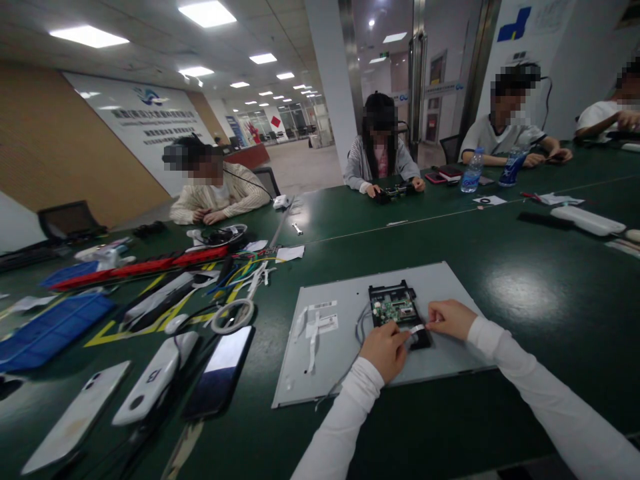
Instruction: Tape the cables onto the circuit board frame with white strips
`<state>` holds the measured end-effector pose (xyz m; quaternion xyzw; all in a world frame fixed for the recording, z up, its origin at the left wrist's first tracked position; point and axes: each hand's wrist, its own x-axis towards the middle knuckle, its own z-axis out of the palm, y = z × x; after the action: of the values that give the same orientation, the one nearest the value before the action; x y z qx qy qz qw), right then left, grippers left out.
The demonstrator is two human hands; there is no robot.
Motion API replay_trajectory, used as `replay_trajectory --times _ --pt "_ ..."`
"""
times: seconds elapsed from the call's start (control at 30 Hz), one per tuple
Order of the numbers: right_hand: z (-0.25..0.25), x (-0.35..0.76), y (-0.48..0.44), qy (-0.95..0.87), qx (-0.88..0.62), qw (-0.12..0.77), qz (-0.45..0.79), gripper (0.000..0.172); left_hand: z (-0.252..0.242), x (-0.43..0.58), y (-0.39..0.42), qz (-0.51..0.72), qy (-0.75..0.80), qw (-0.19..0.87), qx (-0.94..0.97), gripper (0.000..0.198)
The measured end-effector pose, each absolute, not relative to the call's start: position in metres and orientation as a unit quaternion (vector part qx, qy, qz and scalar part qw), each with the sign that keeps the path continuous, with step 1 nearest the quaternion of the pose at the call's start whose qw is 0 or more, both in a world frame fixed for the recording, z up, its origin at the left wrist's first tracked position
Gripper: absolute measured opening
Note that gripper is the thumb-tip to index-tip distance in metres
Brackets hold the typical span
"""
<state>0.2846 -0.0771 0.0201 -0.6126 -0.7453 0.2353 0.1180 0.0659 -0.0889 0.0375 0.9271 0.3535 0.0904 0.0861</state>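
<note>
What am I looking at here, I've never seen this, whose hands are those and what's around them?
No machine here: a head-worn camera looks forward and down at its wearer's own bare hands. The left hand rests on a black frame carrying a green circuit board; the right hand is at a small pale strip, its grip unclear. Beneath is a grey panel on a dark green table. To the left lie a white phone, a dark phone and a blue tray; other people sit around.
</note>
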Motion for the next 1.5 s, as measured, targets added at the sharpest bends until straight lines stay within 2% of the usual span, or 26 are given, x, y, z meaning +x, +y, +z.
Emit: replay_trajectory --times 1.0,1.17,1.5 --pt "0.012 0.310 -0.069 -0.708 -0.634 0.093 0.297 0.014 0.045 0.064 -0.089 0.078 0.356 0.090 0.927 0.029" --pt "0.013 0.308 -0.070 -0.720 -0.637 0.105 0.252 0.011 0.046 0.064 -0.090 0.086 0.355 0.082 0.927 0.027" --pt "0.015 0.298 -0.074 -0.737 -0.627 0.099 0.231 0.021 0.044 0.066 -0.090 0.073 0.355 0.069 0.929 0.030"
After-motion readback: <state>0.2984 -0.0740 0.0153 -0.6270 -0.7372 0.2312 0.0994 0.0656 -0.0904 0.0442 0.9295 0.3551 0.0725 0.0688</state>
